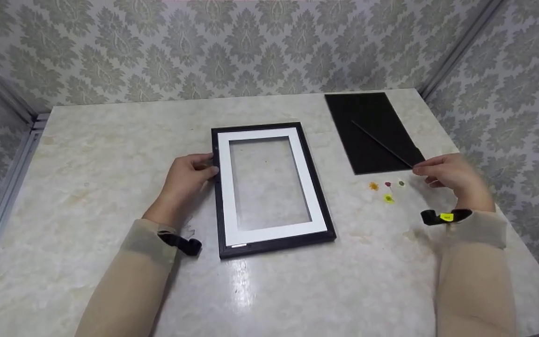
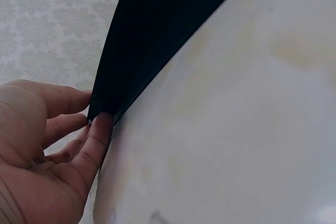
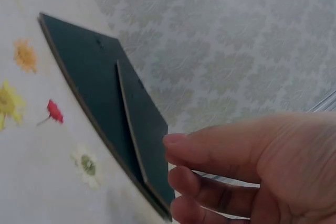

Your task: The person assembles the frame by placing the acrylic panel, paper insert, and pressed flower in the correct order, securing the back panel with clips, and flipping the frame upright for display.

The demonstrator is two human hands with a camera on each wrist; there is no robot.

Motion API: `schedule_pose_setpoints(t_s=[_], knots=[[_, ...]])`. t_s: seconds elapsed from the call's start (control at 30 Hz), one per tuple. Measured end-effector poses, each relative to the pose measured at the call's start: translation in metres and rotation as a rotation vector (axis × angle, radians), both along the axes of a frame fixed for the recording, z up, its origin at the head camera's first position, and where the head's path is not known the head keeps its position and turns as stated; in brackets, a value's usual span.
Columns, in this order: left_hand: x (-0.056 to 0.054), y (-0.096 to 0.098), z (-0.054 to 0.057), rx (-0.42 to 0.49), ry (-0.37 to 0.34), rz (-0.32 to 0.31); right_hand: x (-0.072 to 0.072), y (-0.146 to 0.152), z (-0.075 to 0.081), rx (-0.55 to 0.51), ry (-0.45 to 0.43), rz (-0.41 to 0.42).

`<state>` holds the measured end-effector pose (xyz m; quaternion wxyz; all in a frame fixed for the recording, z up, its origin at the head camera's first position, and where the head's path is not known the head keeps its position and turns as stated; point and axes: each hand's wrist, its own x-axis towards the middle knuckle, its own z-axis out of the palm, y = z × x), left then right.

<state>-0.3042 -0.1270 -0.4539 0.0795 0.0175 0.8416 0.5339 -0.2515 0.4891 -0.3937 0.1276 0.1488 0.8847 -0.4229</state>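
Note:
A black picture frame [image 1: 274,248] with a white mat [image 1: 269,230] round its opening lies mid-table. My left hand [image 1: 186,185] holds the frame by its left side; in the left wrist view the thumb lies against the dark side [image 2: 152,30] and the fingers are beyond it. At the right, my right hand [image 1: 454,178] pinches the near right corner of a black backing board [image 1: 358,150]. A thin stand leg [image 3: 144,119] is tilted slightly off the board, its end close to the fingertips. How much of the leg they hold is partly hidden.
Just in front of the board lie small pressed flowers: an orange one [image 1: 373,186], a red one [image 1: 388,184], a white one [image 3: 87,166] and a yellow one [image 1: 388,199]. Patterned walls [image 1: 246,51] stand behind and beside the marbled table [image 1: 110,140].

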Motion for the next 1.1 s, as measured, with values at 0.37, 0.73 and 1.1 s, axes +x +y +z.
schedule_pose_setpoints(t_s=[0.37,0.73,1.1], knots=[[0.004,-0.005,0.002,0.011,0.012,0.008,-0.013,-0.010,-0.017,0.154,-0.045,0.105],[0.004,-0.002,0.002,0.011,-0.002,0.017,-0.017,-0.017,-0.021,0.322,-0.009,0.160],[0.002,0.002,0.000,0.010,-0.008,0.001,-0.011,-0.015,-0.027,0.330,-0.006,0.175]])
